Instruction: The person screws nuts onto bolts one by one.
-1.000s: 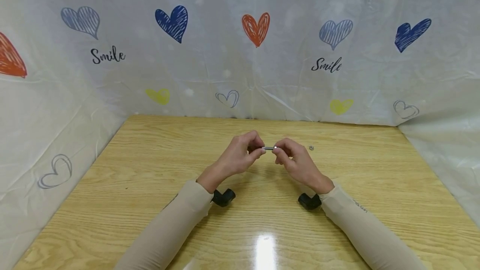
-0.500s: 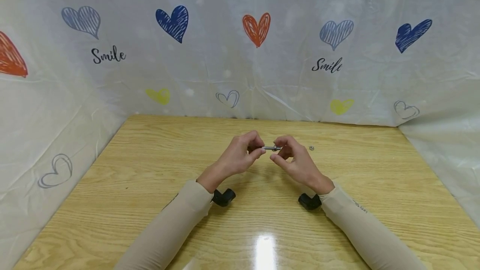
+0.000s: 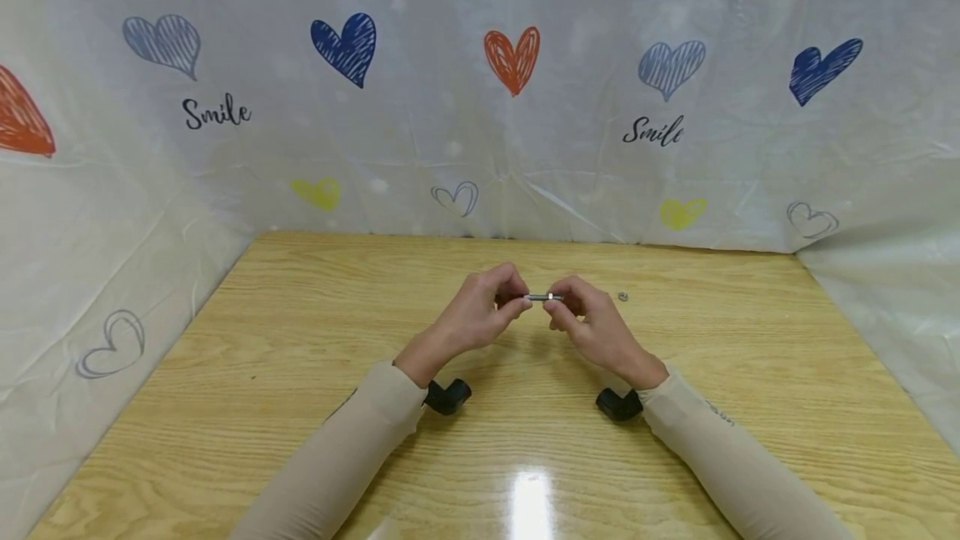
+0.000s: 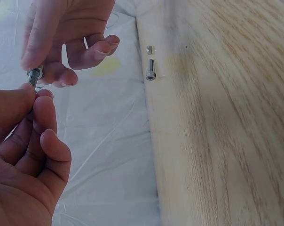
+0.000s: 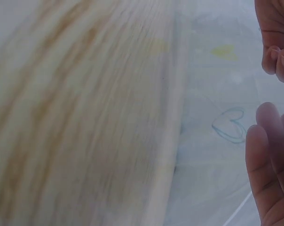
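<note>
My left hand pinches one end of a threaded bolt, which lies level above the table and points right. On its far part sits a shiny nut, with the thumb and forefinger of my right hand pinching it. In the left wrist view the bolt's threads show between both hands, and the fingers cover its left end. A second socket-head bolt lies on the table in that view, beside a loose nut. The right wrist view catches only some fingers of both hands.
The wood-grain table ends at the back against a white sheet printed with hearts. Black wrist mounts hang below both cuffs. A beige sleeve covers each forearm.
Half a second ago my right thumb and forefinger were spread apart around the nut; now they close on it again. More of the bolt shows past the nut than a second ago. The left hand stays put.
</note>
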Tool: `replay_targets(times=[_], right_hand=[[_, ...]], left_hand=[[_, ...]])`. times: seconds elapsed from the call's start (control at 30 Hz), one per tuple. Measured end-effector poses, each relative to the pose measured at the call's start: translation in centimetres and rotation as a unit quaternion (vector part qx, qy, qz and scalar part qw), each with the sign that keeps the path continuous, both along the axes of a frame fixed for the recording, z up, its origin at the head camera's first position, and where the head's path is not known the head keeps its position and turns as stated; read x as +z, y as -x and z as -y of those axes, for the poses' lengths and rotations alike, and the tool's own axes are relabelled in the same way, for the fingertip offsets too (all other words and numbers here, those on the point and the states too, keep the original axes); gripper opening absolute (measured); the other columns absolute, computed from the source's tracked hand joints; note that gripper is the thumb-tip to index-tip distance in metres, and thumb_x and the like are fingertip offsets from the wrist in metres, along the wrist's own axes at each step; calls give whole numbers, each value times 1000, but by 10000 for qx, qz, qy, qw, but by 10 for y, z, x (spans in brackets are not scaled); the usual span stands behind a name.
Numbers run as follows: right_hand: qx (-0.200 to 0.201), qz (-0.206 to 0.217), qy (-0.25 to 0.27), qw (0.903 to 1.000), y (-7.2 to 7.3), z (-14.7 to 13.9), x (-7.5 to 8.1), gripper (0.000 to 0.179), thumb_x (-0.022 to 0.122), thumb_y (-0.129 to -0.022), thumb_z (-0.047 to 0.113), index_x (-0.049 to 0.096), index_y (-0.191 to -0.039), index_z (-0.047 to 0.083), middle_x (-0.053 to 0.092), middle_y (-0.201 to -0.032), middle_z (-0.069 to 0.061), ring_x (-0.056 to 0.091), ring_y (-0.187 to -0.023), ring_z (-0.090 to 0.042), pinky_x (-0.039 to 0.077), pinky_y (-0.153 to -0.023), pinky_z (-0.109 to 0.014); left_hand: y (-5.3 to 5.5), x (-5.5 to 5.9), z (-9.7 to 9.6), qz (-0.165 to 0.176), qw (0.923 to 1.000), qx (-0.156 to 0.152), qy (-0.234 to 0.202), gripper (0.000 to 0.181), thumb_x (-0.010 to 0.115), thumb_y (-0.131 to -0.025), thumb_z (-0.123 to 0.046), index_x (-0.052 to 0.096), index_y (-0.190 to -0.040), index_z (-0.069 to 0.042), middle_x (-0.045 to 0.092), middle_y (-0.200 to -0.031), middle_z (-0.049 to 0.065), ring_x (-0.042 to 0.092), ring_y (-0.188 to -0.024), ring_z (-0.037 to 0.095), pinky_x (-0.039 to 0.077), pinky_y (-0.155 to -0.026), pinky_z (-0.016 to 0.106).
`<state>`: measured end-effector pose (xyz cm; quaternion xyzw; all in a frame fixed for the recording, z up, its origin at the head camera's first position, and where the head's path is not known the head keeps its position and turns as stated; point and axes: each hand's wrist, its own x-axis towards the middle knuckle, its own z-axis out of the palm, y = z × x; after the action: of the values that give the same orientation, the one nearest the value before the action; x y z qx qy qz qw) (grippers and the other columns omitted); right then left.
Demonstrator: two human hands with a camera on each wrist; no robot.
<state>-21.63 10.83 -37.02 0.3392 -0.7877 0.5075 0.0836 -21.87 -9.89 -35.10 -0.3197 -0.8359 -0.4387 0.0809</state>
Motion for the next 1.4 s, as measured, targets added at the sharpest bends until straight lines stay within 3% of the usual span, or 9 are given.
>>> replay_targets(times=[0.13, 0.3, 0.53, 0.77, 0.93, 1.07, 1.23, 1.4], right_hand=[[-42, 129, -27, 9999, 10, -4, -14, 8, 53, -99, 9, 61, -97, 10, 60, -78, -4, 59, -67, -22, 48, -61, -30], [126, 217, 29, 9997, 11, -6, -15, 11, 50, -101, 18, 60, -102, 13, 60, -79, -10, 60, -68, -25, 49, -61, -32], [53, 195, -73, 9998, 10, -6, -14, 28, 62, -95, 17, 50, -120, 13, 58, -106, -7, 64, -75, -21, 50, -65, -34], [164, -182, 78, 9997, 3, -2, -3, 18, 57, -93, -4, 51, -110, -1, 61, -83, -16, 63, -67, -26, 52, -60, -31], [120, -122, 73, 9998, -8, 1, 11, 10, 54, -95, -4, 54, -105, -3, 59, -79, -18, 61, -65, -25, 50, -58, -29], [11, 17, 49, 10000, -1, -1, 1, 7, 52, -98, 4, 58, -101, 2, 60, -78, -14, 60, -67, -29, 49, -60, -29], [6, 18, -15, 10000, 11, -5, -15, 12, 51, -100, 15, 61, -96, 10, 59, -76, -6, 58, -66, -20, 46, -58, -29], [-15, 77, -97, 9999, 12, -7, -15, 13, 53, -100, 22, 58, -107, 12, 61, -85, -7, 62, -68, -21, 49, -59, -33]], left_hand=[[-1, 0, -1, -27, 10000, -29, -21, 6, 64, -92, -5, 58, -91, -6, 60, -77, 0, 56, -64, 9, 49, -59, 26], [-1, 0, -1, -33, 10000, -65, -4, 6, 63, -92, -5, 58, -91, -6, 59, -77, 0, 55, -63, 10, 49, -58, 28], [-1, 0, 1, 26, 10000, -20, 93, 8, 62, -94, -9, 58, -94, -3, 60, -80, 0, 56, -65, 10, 49, -60, 27], [0, -1, 1, 21, 10000, 14, 76, 5, 63, -93, -6, 58, -93, -5, 61, -79, 0, 56, -64, 10, 48, -59, 25], [0, -2, 0, 18, 10000, 28, 38, 5, 63, -92, -5, 58, -92, -5, 60, -78, 0, 55, -63, 10, 48, -58, 25], [0, -2, -1, -31, 10000, -29, 16, 5, 63, -92, -6, 58, -92, -6, 60, -76, 0, 55, -63, 10, 48, -58, 26], [0, -4, -1, -107, 9999, -83, 12, 7, 64, -92, -4, 57, -90, -7, 59, -74, 0, 54, -61, 10, 47, -56, 26], [1, -4, -1, -70, 9999, -111, 1, 6, 63, -92, -5, 57, -91, -6, 59, -75, 1, 54, -61, 11, 46, -56, 25]])
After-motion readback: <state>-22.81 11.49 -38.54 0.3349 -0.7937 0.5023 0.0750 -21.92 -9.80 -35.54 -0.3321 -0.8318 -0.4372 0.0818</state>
